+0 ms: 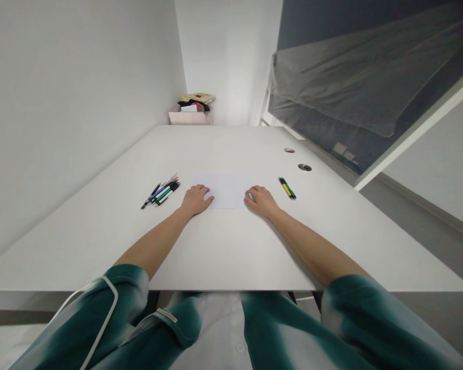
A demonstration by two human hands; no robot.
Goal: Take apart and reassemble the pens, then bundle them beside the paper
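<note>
A sheet of white paper (227,191) lies flat on the white table. My left hand (196,199) rests at its left edge, thumb apart from the fingers, nothing held. At the right edge of the sheet lies my right hand (261,200), its fingers slightly curled and the thumb apart, with nothing visible in it. Left of my left hand is a loose pile of several pens (162,192). To the right of my right hand are a few pens or markers with yellow and green barrels (287,188), side by side.
The white table (231,246) runs forward to a pinkish box (187,118) holding cloth-like items at the far end. Two round holes (304,167) (289,150) are near its right edge. A wall is on the left. A white cable (110,308) crosses my left sleeve.
</note>
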